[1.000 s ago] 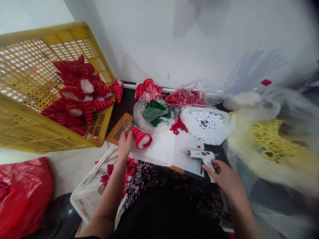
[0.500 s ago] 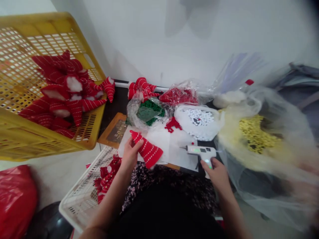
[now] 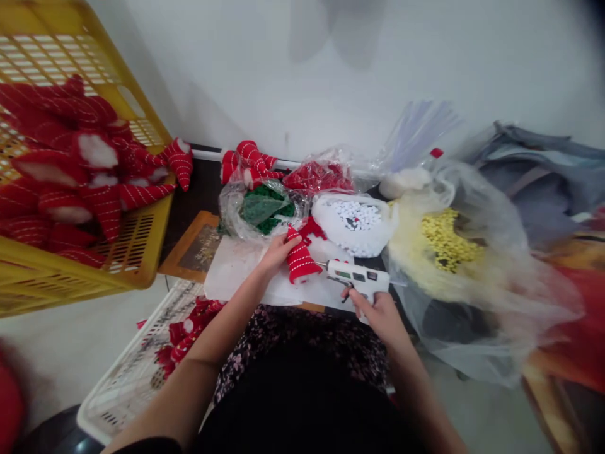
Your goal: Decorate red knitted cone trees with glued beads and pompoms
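My left hand (image 3: 276, 253) grips a small red cone-shaped fabric piece (image 3: 301, 260) with white dashed stripes, its narrow end up. In my right hand (image 3: 378, 313) is a white glue gun (image 3: 357, 276), held by its handle. The gun's metal nozzle points left and reaches the lower right side of the red cone; I cannot tell whether it touches. Under both lies white paper (image 3: 236, 260). Just behind the cone is a small heap of red bits (image 3: 312, 230), partly hidden by it.
A yellow crate (image 3: 158, 252) holding stuffed red striped cones stands at left. Below it is a white basket (image 3: 111, 384) with red pieces. Bags of green pieces (image 3: 268, 208), white pieces (image 3: 354, 217) and yellow pieces (image 3: 449, 243) line the back and right.
The red cone has been turned more upright and brought toward the glue gun. The gun has moved to the cone's side, and the whole view has shifted right.
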Demonstrator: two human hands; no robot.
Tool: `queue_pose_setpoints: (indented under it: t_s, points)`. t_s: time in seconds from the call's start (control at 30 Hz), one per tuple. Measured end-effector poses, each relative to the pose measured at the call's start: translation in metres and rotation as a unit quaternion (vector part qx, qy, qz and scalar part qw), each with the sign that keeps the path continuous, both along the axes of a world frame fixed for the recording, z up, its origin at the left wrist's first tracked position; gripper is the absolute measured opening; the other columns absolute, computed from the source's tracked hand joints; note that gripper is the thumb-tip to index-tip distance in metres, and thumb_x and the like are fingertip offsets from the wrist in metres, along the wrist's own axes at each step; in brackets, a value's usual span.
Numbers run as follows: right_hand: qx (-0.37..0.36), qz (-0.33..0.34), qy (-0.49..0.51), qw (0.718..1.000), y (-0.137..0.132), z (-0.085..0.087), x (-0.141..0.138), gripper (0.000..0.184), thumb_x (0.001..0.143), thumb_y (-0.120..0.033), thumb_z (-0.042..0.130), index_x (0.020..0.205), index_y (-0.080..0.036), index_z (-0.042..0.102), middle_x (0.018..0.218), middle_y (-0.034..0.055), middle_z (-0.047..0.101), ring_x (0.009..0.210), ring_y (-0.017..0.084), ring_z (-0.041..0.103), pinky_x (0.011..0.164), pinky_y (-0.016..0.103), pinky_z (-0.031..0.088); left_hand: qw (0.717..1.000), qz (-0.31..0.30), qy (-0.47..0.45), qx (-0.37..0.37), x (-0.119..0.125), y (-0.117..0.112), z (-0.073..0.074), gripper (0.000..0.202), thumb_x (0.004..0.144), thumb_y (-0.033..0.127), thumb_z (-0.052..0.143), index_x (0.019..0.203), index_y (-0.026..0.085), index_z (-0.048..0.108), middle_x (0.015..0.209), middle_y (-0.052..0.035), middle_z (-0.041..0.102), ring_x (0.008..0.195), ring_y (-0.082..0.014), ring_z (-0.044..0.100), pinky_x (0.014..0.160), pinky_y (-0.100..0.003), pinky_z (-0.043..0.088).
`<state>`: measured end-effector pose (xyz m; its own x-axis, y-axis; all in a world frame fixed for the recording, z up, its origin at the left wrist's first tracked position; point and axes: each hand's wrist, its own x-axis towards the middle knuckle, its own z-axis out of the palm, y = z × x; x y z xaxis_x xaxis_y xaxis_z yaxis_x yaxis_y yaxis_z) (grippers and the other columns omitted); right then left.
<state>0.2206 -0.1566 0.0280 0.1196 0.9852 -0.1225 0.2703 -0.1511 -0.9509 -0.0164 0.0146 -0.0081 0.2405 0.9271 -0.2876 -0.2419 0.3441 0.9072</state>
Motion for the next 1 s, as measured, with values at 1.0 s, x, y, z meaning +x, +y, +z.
queue_pose_setpoints:
  t_s: [1.0]
  points:
    - [0.043,0.070,-0.187,0.979,-0.007,0.010,0.003,0.037,0.093,-0.051,0.062,0.101,-0.019,0.078,0.096,0.0124,0.083,0.087,0.032,0.078,0.082,0.041,0.061,0.993,0.016,0.038,0.106,0.011,-0.011,0.008,0.033,0.075,0.044,0.083,0.092,0.020,0.069,0.085,-0.0024,0.070,0.078,-0.0201,0.064,0.074,-0.030,0.050]
